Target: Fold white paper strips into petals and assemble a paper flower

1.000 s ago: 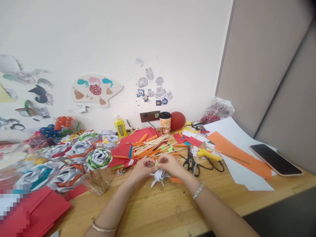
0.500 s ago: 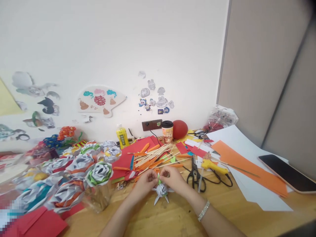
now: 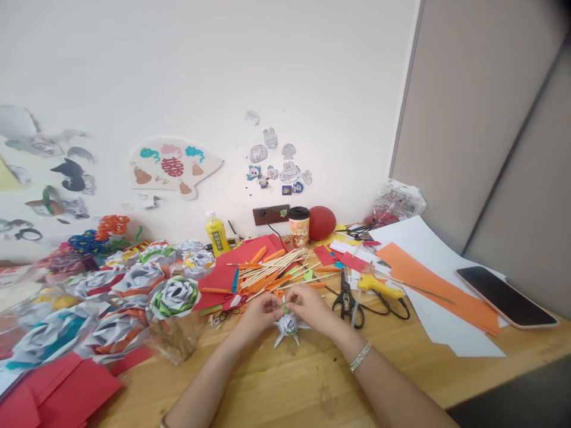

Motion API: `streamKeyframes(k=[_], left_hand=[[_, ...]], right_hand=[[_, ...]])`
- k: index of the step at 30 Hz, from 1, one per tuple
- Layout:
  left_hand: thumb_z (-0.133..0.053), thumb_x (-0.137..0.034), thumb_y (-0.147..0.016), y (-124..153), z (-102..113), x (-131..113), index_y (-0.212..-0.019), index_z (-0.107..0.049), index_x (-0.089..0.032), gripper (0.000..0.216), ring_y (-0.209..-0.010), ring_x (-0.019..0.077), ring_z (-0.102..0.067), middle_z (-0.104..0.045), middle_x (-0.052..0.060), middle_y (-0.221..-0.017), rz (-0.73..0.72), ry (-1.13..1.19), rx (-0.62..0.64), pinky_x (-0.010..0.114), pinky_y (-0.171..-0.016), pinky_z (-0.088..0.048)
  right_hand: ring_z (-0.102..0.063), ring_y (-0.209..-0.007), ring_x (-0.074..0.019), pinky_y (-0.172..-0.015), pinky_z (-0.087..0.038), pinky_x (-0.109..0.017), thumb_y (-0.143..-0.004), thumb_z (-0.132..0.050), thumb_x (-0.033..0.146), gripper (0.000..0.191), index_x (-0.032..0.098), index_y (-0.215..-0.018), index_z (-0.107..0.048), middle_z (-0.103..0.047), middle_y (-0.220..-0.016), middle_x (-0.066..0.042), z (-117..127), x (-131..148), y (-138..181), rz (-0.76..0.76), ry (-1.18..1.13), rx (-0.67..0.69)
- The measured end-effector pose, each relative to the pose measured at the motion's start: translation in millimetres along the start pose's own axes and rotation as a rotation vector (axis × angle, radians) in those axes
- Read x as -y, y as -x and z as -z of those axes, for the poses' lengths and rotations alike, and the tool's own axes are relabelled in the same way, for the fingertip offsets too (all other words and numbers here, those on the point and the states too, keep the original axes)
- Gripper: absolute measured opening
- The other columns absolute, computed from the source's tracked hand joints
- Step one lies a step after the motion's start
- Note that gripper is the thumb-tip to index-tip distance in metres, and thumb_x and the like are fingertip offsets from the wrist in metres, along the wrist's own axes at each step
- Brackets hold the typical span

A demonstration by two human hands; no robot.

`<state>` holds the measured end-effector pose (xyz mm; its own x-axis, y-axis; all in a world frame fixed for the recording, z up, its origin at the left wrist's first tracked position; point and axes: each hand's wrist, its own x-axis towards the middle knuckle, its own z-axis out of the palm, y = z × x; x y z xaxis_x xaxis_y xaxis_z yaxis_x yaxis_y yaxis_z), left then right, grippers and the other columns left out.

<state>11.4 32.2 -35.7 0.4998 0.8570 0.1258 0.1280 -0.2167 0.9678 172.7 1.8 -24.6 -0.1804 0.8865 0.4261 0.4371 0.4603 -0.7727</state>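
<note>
A small white paper flower (image 3: pixel 288 325) with pointed petals rests low over the wooden table, between my hands. My left hand (image 3: pixel 262 313) is closed in a pinch at the green piece on the flower's upper side. From the other side, my right hand (image 3: pixel 307 306) pinches the same green part, its fingertips close to the left ones. The fingers partly hide the green piece. Just beyond the hands lie thin wooden sticks (image 3: pixel 273 268) and orange paper strips (image 3: pixel 257 255). Black scissors (image 3: pixel 345 300) lie right of my right hand.
Finished paper flowers (image 3: pixel 176 297) crowd the left side, with red paper (image 3: pixel 66 392) in front. A yellow glue gun (image 3: pixel 379 286), orange paper (image 3: pixel 437 285) and a phone (image 3: pixel 506 297) lie right. A lidded cup (image 3: pixel 299 229), red balloon (image 3: pixel 322 223) and yellow bottle (image 3: pixel 217 233) stand behind.
The whole view has shifted a little, so things appear slightly higher and further left. Both hands keep their pinch on the flower's green part.
</note>
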Motion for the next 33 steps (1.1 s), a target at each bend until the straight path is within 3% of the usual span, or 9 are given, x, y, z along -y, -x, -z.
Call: streamKeyframes(k=[7,13,17,20,25,28,33], left_hand=[[-0.07,-0.032,-0.059,3,0,-4,-0.06,-0.052,-0.013,0.026,-0.053,0.01,-0.049,-0.054,-0.002,-0.057,0.023,-0.022,-0.019,0.021,-0.052,-0.037],[-0.062,-0.019,-0.061,6,-2,-13,-0.055,-0.049,-0.015,0.015,-0.056,0.0116,-0.049,-0.053,-0.002,-0.057,-0.068,-0.241,-0.07,0.022,-0.054,-0.037],[-0.058,-0.016,-0.063,7,-5,-13,-0.055,-0.05,-0.015,0.011,-0.058,0.0126,-0.048,-0.053,-0.002,-0.058,-0.113,-0.359,-0.107,0.022,-0.055,-0.036],[-0.06,-0.023,-0.064,8,-6,-18,-0.059,-0.052,-0.015,0.012,-0.06,0.013,-0.05,-0.054,-0.001,-0.061,-0.085,-0.272,-0.101,0.023,-0.056,-0.038],[-0.056,-0.046,-0.07,10,-5,-33,-0.081,-0.058,-0.015,0.033,-0.066,0.0141,-0.054,-0.057,0.001,-0.07,0.103,0.079,-0.061,0.024,-0.059,-0.042],[-0.062,-0.048,-0.064,10,-7,-33,-0.071,-0.058,-0.013,0.036,-0.058,0.0114,-0.051,-0.053,0.0,-0.062,0.158,0.175,-0.045,0.022,-0.054,-0.042],[-0.065,-0.052,-0.054,6,-9,-25,-0.062,-0.05,-0.015,0.041,-0.045,0.0081,-0.044,-0.044,-0.007,-0.05,0.206,0.131,-0.195,0.02,-0.043,-0.039]], right_hand=[[-0.055,-0.071,-0.0139,-0.064,-0.04,-0.022,-0.066,-0.059,0.007,0.013,0.018,-0.073,-0.062,-0.061,-0.073,0.001,-2,-10,0,-0.057,-0.08,0.063],[-0.054,-0.07,-0.0133,-0.062,-0.037,-0.021,-0.064,-0.059,0.004,0.012,0.016,-0.064,-0.06,-0.059,-0.068,0.001,-2,-7,0,-0.021,0.036,0.053],[-0.054,-0.072,-0.0131,-0.063,-0.037,-0.021,-0.065,-0.057,0.003,0.015,0.017,-0.07,-0.06,-0.061,-0.073,0.001,0,-4,1,-0.007,0.047,0.086],[-0.054,-0.068,-0.0124,-0.06,-0.038,-0.02,-0.066,-0.056,0.005,0.012,0.017,-0.065,-0.059,-0.059,-0.069,0.002,1,-4,2,-0.028,-0.013,0.079],[-0.056,-0.068,-0.0126,-0.062,-0.04,-0.021,-0.068,-0.055,0.005,0.013,0.016,-0.063,-0.06,-0.061,-0.068,0.001,1,-1,1,-0.016,-0.108,-0.019],[-0.057,-0.071,-0.0135,-0.068,-0.042,-0.024,-0.07,-0.057,0.005,0.013,0.017,-0.069,-0.062,-0.064,-0.073,0.0,0,3,1,0.037,-0.085,-0.073],[-0.054,-0.078,-0.0155,-0.074,-0.04,-0.028,-0.076,-0.058,0.012,0.009,0.019,-0.071,-0.062,-0.064,-0.076,-0.001,-2,4,2,0.283,0.114,-0.044]])
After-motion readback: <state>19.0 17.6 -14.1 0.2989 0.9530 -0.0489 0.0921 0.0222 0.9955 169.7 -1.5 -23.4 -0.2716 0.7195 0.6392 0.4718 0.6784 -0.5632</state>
